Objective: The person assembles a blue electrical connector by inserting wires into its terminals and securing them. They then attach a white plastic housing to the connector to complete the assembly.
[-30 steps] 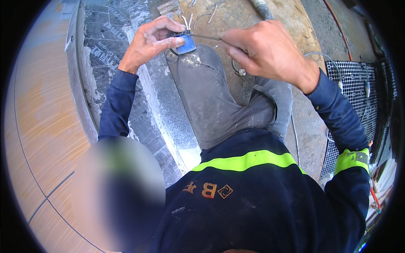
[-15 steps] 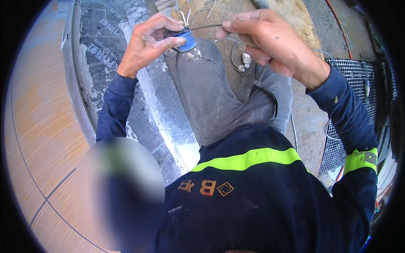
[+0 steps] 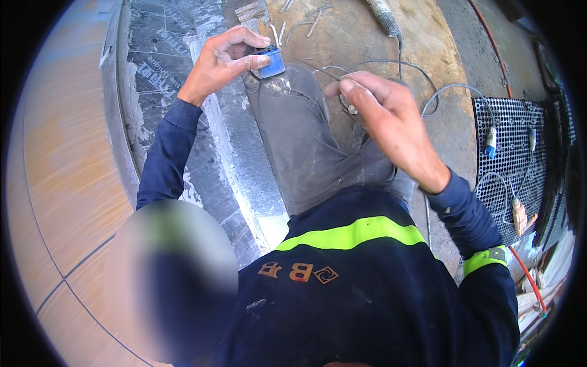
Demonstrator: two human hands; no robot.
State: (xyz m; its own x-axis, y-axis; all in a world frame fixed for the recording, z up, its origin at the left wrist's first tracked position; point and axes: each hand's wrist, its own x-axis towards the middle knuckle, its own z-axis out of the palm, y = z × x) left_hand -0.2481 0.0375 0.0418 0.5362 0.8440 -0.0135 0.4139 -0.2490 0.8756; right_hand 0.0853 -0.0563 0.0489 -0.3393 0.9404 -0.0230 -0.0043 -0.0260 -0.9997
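A short blue cylindrical plug body (image 3: 273, 64) sits above my grey-trousered knee (image 3: 290, 92). My left hand (image 3: 221, 64) pinches it between thumb and fingers. Pale wire ends (image 3: 278, 35) stand up from its top. To the right, my right hand (image 3: 394, 119) is closed in a pinch, with a thin dark wire (image 3: 329, 74) at its fingertips. Whether that wire still joins the blue plug body cannot be made out.
Cut wire scraps (image 3: 315, 23) lie on the brown board (image 3: 422, 37) beyond my knees. A grey-handled tool (image 3: 383, 16) lies there with its cord. At right, cable connectors (image 3: 491, 144) rest on a black grid mat (image 3: 507, 165), near an orange hose (image 3: 493, 55). Left is a tan slab (image 3: 67, 183).
My right hand has moved down and toward my body, away from the blue plug body. My left hand still holds the plug body in nearly the same place.
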